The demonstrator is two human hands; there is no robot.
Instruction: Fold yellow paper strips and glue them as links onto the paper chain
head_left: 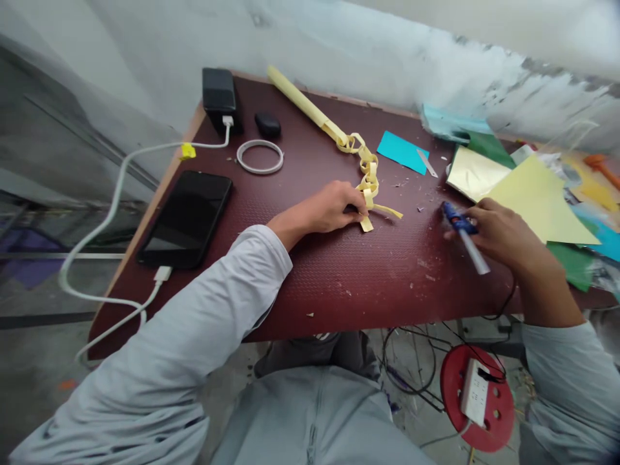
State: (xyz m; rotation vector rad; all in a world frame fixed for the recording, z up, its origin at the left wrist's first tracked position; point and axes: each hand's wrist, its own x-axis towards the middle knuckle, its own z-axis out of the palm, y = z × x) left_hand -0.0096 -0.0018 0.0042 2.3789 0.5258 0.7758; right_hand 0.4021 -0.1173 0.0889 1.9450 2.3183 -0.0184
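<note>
A maroon textured tabletop stands against a scuffed, pale wall in this room. Nearest the floor, at the table's near side, a red stool bears a white power strip.

On the table, over to the right, the person's right hand is wrapped around a blue glue gun, a pale glue stick jutting from its back; I can't tell whether the trigger is squeezed. Well apart from it, the left hand has thumb and fingertips pinched on a yellow paper strip, at the near end of a paper chain that runs away toward a rolled paper tube.

To my eye, a link is being fitted, with its ends apart. The next move seems to call for bringing the nozzle to the strip, a small dab of glue, then the ends pressed together, fingers clear of the hot tip.

Farther back lie a turquoise card and, touching it, a thin blade.
</note>
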